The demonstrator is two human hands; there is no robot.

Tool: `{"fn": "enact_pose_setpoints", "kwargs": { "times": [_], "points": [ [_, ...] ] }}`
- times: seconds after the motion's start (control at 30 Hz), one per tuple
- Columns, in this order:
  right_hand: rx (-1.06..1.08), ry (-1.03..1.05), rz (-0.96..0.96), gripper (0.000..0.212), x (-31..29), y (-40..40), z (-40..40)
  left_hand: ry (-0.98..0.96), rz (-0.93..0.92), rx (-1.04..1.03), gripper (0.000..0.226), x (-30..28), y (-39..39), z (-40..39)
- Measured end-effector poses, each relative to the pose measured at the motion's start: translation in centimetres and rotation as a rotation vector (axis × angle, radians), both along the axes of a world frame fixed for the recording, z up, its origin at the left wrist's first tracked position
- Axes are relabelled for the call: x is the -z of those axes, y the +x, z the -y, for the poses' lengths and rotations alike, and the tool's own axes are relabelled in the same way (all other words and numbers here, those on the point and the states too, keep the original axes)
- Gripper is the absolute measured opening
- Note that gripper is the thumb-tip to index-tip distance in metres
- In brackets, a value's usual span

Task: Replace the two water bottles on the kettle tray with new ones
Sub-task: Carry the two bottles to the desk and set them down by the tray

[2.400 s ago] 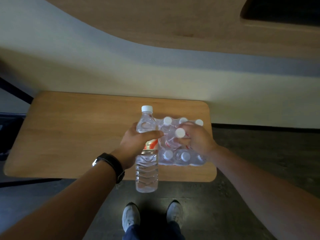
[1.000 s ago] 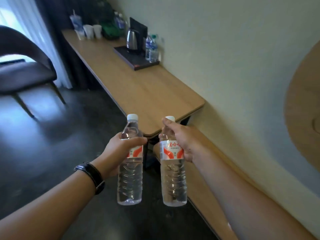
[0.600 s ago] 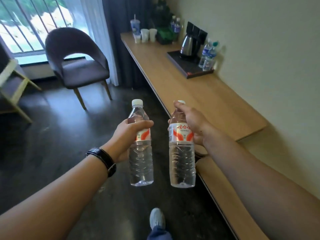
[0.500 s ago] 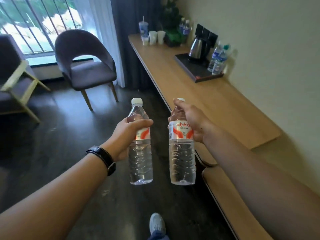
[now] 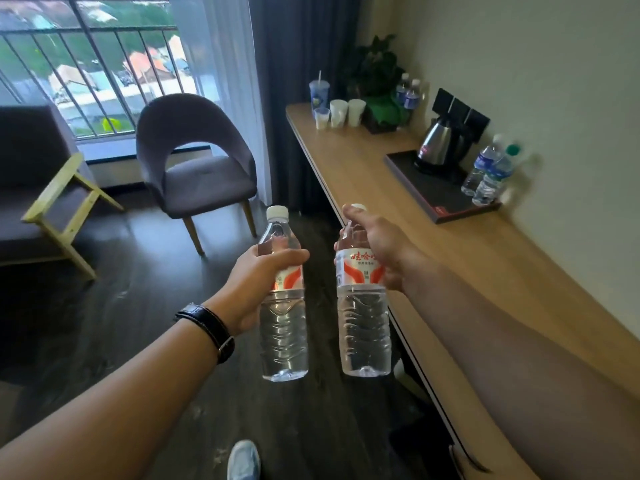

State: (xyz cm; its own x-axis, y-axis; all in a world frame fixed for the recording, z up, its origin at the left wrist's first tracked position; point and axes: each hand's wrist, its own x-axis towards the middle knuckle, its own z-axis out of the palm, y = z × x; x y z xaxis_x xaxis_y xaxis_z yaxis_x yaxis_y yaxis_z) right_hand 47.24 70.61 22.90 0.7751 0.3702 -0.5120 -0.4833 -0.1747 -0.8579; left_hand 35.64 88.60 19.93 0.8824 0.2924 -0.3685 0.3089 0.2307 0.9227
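My left hand (image 5: 258,282) grips a full clear water bottle (image 5: 284,327) with a white cap and red-and-white label, held upright. My right hand (image 5: 377,245) holds a second identical bottle (image 5: 363,327) by its shoulder. Both hang over the dark floor, well short of the black kettle tray (image 5: 436,197) on the long wooden counter (image 5: 485,258) at the right. A steel kettle (image 5: 437,147) stands on the tray. Two blue-labelled bottles (image 5: 487,173) stand at the tray's wall-side corner.
Paper cups (image 5: 341,112), a lidded cup with a straw, a potted plant (image 5: 379,95) and two more bottles sit at the counter's far end. A grey chair (image 5: 194,168) and a wooden-armed chair (image 5: 41,188) stand by the window. My shoe (image 5: 242,460) shows below.
I lifted two bottles from the pack on the low table, turned left and moved along the counter. The kettle tray now looks closer and larger at the right.
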Motion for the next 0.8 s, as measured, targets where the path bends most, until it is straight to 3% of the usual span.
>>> {"fn": "enact_pose_setpoints", "kwargs": {
  "times": [0.13,0.43,0.67,0.8],
  "points": [
    [0.062,0.009,-0.013,0.058,0.4,4.4,-3.5,-0.011,-0.006,0.073,0.071,0.6,5.7,-4.1],
    [0.333,0.020,-0.036,0.062,-0.2,13.7,-8.9,-0.080,-0.004,0.231,0.048,-1.0,18.9,-11.5],
    [0.522,0.062,-0.067,0.062,0.4,21.0,-8.3,-0.164,0.009,0.394,0.040,-0.4,30.4,-11.9],
    [0.606,0.066,-0.093,0.059,2.2,26.2,-6.3,-0.159,-0.015,0.499,0.050,1.0,37.7,-9.6]
  ]
}}
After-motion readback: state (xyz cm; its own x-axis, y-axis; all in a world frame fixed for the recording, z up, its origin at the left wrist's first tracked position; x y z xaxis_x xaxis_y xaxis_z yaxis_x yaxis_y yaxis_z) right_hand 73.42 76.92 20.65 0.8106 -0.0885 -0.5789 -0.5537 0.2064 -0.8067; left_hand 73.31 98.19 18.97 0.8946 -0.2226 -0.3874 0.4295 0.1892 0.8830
